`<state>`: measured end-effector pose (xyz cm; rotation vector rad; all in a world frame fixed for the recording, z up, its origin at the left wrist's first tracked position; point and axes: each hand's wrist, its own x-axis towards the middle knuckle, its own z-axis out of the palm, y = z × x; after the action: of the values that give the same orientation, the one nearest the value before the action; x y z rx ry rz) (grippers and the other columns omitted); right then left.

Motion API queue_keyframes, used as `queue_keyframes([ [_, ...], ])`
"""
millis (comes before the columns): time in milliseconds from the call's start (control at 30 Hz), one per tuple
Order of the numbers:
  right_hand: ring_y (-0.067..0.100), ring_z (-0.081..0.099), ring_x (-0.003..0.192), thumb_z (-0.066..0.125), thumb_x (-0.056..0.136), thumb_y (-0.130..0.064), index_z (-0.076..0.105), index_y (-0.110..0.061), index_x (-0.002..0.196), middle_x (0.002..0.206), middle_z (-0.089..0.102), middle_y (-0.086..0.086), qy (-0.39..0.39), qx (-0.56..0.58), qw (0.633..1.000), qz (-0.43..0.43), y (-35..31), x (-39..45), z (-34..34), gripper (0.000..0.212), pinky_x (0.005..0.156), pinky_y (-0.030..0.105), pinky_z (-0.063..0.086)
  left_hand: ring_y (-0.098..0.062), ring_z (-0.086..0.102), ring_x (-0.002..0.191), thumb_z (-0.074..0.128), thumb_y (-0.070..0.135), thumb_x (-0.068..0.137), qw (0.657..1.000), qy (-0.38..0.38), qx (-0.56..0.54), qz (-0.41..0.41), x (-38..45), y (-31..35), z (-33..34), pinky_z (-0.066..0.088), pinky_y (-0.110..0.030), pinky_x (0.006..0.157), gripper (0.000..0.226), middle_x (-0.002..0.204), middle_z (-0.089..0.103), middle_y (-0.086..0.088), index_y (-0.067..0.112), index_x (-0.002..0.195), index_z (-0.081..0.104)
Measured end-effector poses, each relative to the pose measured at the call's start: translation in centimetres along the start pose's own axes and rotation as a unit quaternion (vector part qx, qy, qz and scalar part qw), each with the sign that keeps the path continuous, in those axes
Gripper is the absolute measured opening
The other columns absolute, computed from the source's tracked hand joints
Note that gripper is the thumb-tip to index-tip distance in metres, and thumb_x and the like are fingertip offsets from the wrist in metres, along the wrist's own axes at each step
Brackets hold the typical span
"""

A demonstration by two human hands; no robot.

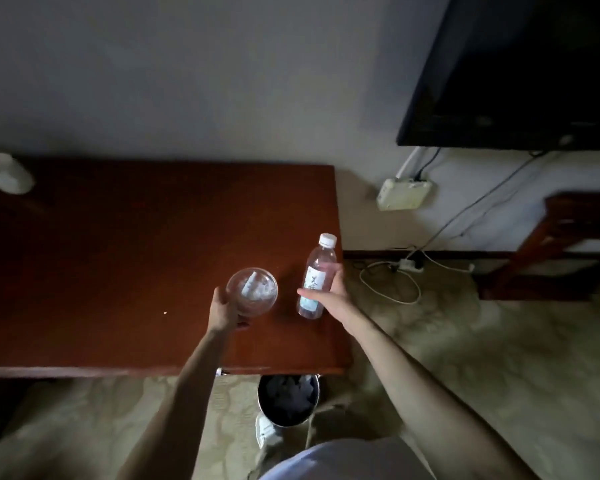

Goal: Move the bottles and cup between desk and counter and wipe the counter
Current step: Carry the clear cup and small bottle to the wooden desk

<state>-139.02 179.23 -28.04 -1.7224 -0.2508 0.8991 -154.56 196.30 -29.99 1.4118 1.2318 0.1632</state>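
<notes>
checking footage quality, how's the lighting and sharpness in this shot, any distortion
Head view: dim overall, with dark corners and a nearly black tv; soft focus throughout, so the bottle label is unreadable; wide-angle bending bows the desk edges; the cup shows faint pale reflections.

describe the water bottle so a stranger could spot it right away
Find the reddish-brown desk under the wall, then its right end. There the right hand holds a clear bottle with a white cap and pale label. The cup beside it, in the left hand, is round, wide and lidded.
</notes>
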Motion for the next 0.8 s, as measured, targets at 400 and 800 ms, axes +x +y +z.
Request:
queue_keyframes([
  [400,-0.004,0.056,0.091,0.082,0.061,0.010,0.043,-0.009,0.120,0.106,0.053,-0.003,0.176,-0.045,0.979,-0.090,2.4,2.3,1.7,0.073,0.076,0.001,0.043,-0.018,0.065,0.043,0.048,0.052,0.096,0.998,-0.054,-0.028,-0.009,5.1,-0.6,1.5,0.057,-0.035,0.044,0.046,0.095,0.068,-0.017,0.012,0.119,0.044],
  [800,0.004,0.057,0.094,0.087,0.061,-0.003,0.041,-0.021,0.113,0.106,0.055,-0.009,0.180,-0.069,0.978,-0.082,3.2,3.7,2.0,0.071,0.079,0.009,0.043,-0.026,0.072,0.055,0.051,0.042,0.098,0.993,-0.108,-0.043,-0.004,7.0,-1.8,1.8,0.057,-0.034,0.045,0.048,0.106,0.068,-0.029,0.008,0.131,0.041],
])
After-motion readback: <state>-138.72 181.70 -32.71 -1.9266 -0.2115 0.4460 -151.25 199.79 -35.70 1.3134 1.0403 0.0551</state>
